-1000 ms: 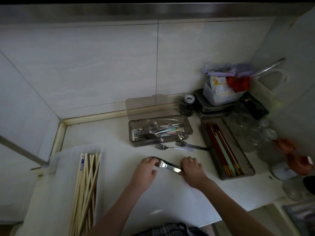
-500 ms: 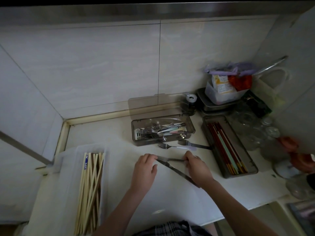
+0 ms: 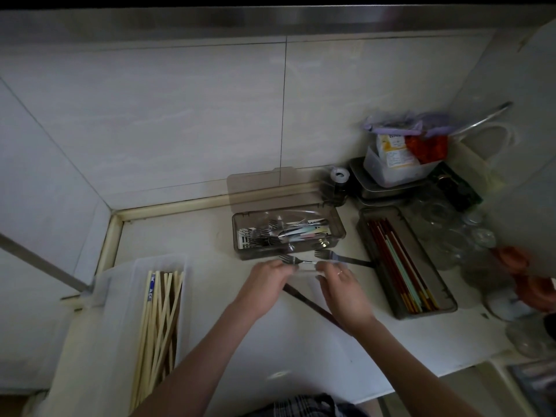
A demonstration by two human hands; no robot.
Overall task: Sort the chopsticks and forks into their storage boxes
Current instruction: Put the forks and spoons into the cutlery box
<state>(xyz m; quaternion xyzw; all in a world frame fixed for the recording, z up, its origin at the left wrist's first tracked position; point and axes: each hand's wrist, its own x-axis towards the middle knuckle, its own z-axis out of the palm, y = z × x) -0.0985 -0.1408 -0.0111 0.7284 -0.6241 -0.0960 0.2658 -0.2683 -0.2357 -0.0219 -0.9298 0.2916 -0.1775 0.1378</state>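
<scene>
Both sets of fingers are curling in around a loose fork (image 3: 296,260) just in front of the fork box (image 3: 288,252); the left hand (image 3: 264,284) and right hand (image 3: 343,284) seem to be pinching it, though dimness blurs this. A second fork (image 3: 337,256) is waiting beside the chopstick box (image 3: 406,263). Next, lifting it in calls for clearing the box's wall.

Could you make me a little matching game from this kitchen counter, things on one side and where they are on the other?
Things:
1. pale wooden chopsticks
2. red chopsticks
3. fork with the dark handle
4. orange packet

Places:
A. on the bare counter, beside the right hand
B. long tray on the right
C. white tub by the back wall
D. white box at far left

Pairs: 1-D, 2-B, 3-A, 4-C
</scene>
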